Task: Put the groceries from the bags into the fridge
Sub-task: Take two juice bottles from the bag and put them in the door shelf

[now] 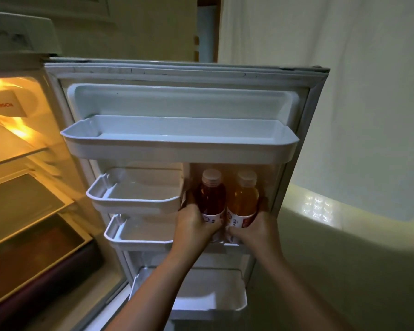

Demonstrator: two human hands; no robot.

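Head view: the fridge (22,163) fills my left side, lit yellow inside, its glass shelves (14,149) stacked from nine o'clock down toward seven. The open fridge door (184,75) takes the centre, white inside. Its wide top rack (177,149) runs straight across at about twelve o'clock. Below it, toward ten o'clock from my hands, sit two shorter racks (134,204), one above the other, and a bottom rack (201,302) lies at six o'clock between my forearms. At three o'clock a pale curtain (356,91) hangs beside the door.

Two bottles stand upright, touching side by side, in the right-hand part of the door, under the top rack. My left hand (194,226) is wrapped around the lower part of the dark amber bottle (210,199), fingers curled over its white label. My right hand (256,230) is closed the same way around the base of the orange bottle (243,201), just right of the other. Both have pale caps. I cannot tell whether their bases rest on anything, since my hands cover them.
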